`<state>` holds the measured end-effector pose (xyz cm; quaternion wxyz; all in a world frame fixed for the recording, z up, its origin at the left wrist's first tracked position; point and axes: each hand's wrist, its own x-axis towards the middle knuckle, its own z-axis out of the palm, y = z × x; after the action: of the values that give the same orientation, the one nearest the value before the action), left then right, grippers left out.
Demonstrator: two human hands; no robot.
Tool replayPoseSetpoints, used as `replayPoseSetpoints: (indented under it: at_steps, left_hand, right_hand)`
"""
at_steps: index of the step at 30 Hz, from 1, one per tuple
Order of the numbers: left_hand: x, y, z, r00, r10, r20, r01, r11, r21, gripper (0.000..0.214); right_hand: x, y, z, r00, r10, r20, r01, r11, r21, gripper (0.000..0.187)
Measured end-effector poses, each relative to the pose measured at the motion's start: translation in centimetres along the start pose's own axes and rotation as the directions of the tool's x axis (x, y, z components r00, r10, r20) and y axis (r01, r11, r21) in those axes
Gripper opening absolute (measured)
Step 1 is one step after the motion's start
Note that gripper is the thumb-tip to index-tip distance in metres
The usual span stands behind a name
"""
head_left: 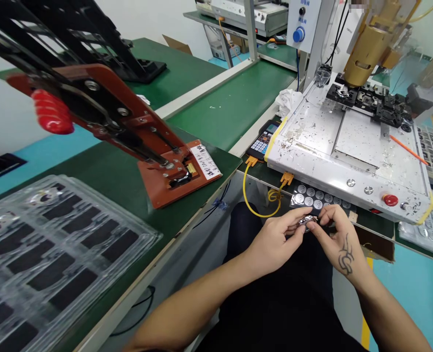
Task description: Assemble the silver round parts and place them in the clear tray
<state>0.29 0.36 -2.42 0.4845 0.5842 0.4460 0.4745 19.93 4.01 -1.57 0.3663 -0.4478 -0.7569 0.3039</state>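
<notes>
Between both hands is a small, shiny silver part point(306, 221), held above my lap near the bench edge; my fingers cover much of it, so its exact kind is hard to make out. My left hand point(280, 237) pinches it from the left between thumb and fingers. From the other side, my right hand point(335, 237) grips its edge with thumb and curled fingers. Just beyond the hands lies a dark sheet of round white stickers point(319, 198), partly covered by my fingers.
A white machine point(304, 142) with a red button point(390, 200) and a gold head point(363, 54) stands right. Left are a brown press point(179, 181) with a red handle point(51, 112) and a clear tray point(102, 210) with a few shiny parts. A yellow cable point(246, 190) loops beside a keypad point(263, 142).
</notes>
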Motion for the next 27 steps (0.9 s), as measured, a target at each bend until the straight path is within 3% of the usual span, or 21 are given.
replayPoseSetpoints:
  at_steps: [2, 4, 6, 8, 10, 12, 14, 17, 21, 27]
  left_hand:
    - [0.1, 0.0, -0.6, 0.998, 0.036, 0.045, -0.04, 0.996, 0.084, 0.048]
    - [0.2, 0.3, -1.3, 0.994, 0.039, 0.099, -0.056, 0.982, 0.181, 0.053]
    - [0.4, 0.8, -1.9, 0.991, 0.002, 0.13, -0.025, 0.984, 0.175, 0.058]
    - [0.6, 1.2, -2.3, 0.994, -0.039, 0.106, 0.036, 0.999, 0.03, 0.061]
    - [0.7, 1.3, -2.3, 0.995, -0.095, 0.033, 0.098, 0.987, -0.126, 0.062]
    - [0.6, 1.3, -2.0, 0.988, -0.154, -0.033, 0.144, 0.969, -0.2, 0.051]
    - [0.3, 1.2, -1.7, 0.98, -0.192, -0.057, 0.176, 0.96, -0.22, 0.031]
    - [-0.2, 1.5, -1.5, 0.98, -0.186, -0.068, 0.173, 0.971, -0.166, 0.021]
    - [-0.5, 2.3, -1.9, 0.988, -0.131, -0.085, 0.127, 0.991, -0.05, 0.019]
    - [-0.9, 2.7, -2.1, 0.985, -0.133, -0.114, 0.127, 0.99, -0.065, 0.019]
  right_hand:
    - [0.2, 0.3, -0.1, 0.996, -0.061, 0.061, 0.062, 0.998, -0.021, 0.011]
    - [0.5, 0.3, -0.3, 0.979, -0.165, 0.123, 0.171, 0.985, -0.035, 0.016]
    - [0.9, 0.2, -0.3, 0.966, -0.214, 0.142, 0.218, 0.976, -0.008, 0.014]
    - [1.2, -0.1, -0.2, 0.984, -0.131, 0.123, 0.122, 0.989, 0.084, 0.005]
    - [1.4, -0.2, 0.3, 0.993, 0.043, 0.113, -0.071, 0.965, 0.251, 0.012]
    - [1.4, -0.1, 1.1, 0.972, 0.196, 0.131, -0.234, 0.871, 0.432, 0.022]
    - [1.4, -0.1, 1.9, 0.95, 0.263, 0.17, -0.312, 0.776, 0.548, 0.027]
    - [1.2, -0.3, 2.4, 0.942, 0.266, 0.203, -0.335, 0.749, 0.572, 0.028]
    - [1.3, -1.1, 2.0, 0.947, 0.233, 0.22, -0.316, 0.798, 0.513, 0.029]
    - [1.6, -2.1, 1.5, 0.959, 0.204, 0.199, -0.269, 0.88, 0.392, 0.031]
